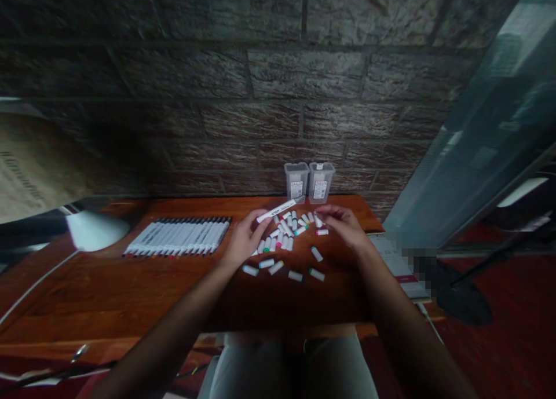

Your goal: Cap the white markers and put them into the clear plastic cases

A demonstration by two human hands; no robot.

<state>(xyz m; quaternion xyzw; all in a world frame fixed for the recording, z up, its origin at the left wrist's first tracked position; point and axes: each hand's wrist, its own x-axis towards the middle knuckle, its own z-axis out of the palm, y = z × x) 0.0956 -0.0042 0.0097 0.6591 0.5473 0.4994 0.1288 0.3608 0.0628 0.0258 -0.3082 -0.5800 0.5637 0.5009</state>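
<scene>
My left hand (pixel 246 237) is closed around a white marker (pixel 277 211) with dark lettering on its barrel. The marker slants up to the right, its grey end pointing toward the clear boxes. At the right side of the pile, the fingers of my right hand (pixel 345 224) pinch a small white marker cap (pixel 318 220). Between and below both hands, loose white caps (pixel 284 241) with coloured ends lie in a heap. Several others, such as a cap with a green end (pixel 317 274), are scattered nearer to me on the wooden table (pixel 174 295).
White markers (pixel 182 237) lie side by side in a row at the left. Two clear plastic boxes (pixel 320 185) stand against the brick wall (pixel 260 121). A lamp with a white base (pixel 95 230) occupies the far left; a white carton (pixel 397 266) is beyond the table's right edge.
</scene>
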